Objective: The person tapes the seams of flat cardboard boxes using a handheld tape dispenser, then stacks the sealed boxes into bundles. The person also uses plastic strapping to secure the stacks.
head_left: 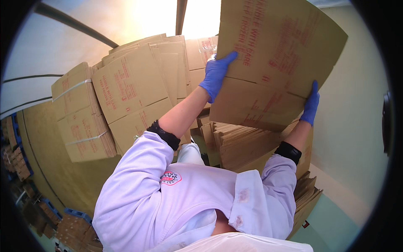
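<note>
Up at the right, a large flat brown cardboard box [256, 90] with red print is raised and tilted in front of me. My left hand [216, 75], in a blue glove, grips its left edge with the thumb lying on the near face. At its lower right edge my right hand [310, 104], gloved in blue too, closes on the board. The fingers behind the board are hidden on both hands. Below the raised box stands a row of folded cardboard boxes [247, 140] on edge. A leaning stack of flat boxes [130, 86] is left of my left hand.
A bundle of flat boxes [79, 113] tied with white straps stands at the far left. A pale wall [352, 113] runs along the right. More cardboard [308, 195] lies by my right elbow. Blue pallets [77, 214] with boxes are on the floor at the lower left.
</note>
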### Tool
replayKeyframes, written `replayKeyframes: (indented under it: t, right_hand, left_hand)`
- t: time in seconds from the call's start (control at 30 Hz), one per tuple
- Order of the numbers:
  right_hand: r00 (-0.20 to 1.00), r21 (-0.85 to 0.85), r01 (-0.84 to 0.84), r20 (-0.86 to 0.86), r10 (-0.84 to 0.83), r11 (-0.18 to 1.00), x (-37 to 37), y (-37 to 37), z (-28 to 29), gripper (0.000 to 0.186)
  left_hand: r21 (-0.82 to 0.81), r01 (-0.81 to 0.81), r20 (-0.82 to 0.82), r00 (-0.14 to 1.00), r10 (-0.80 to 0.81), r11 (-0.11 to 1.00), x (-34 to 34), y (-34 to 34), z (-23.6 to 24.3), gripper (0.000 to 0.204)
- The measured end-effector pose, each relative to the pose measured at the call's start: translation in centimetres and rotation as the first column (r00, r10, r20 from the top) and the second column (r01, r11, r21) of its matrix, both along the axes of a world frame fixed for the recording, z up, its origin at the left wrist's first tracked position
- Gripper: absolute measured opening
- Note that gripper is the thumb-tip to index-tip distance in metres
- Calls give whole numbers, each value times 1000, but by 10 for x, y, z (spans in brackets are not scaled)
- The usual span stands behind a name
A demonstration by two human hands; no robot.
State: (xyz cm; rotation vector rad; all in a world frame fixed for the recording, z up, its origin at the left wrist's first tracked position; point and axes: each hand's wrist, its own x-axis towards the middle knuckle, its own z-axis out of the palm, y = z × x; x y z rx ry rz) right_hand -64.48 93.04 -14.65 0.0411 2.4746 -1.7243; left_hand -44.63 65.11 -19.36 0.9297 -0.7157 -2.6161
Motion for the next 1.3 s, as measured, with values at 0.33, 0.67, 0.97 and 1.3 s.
replayKeyframes:
  t: [0.33,0.67,0.97,1.3]
  right_hand:
    - [993,195,-117,48,109,974,-46,-40,-102,58]
    - [981,245,-175,119,150,954,-82,-38,-172,55]
    - [968,544,-229,216,129,807,-61,-67,-382,92]
    - [589,119,-729,610,529,674,149,-155,-406,79]
  left_hand:
    - [-131,38,267,964,-2,991,-32,-21,-108,60]
    - [217,91,102,988,-115,972,-45,-10,-269,81]
    - [126,137,253,953,-165,983,-5,-39,-356,81]
    - [-460,411,274,909,-315,787,89,-32,-232,38]
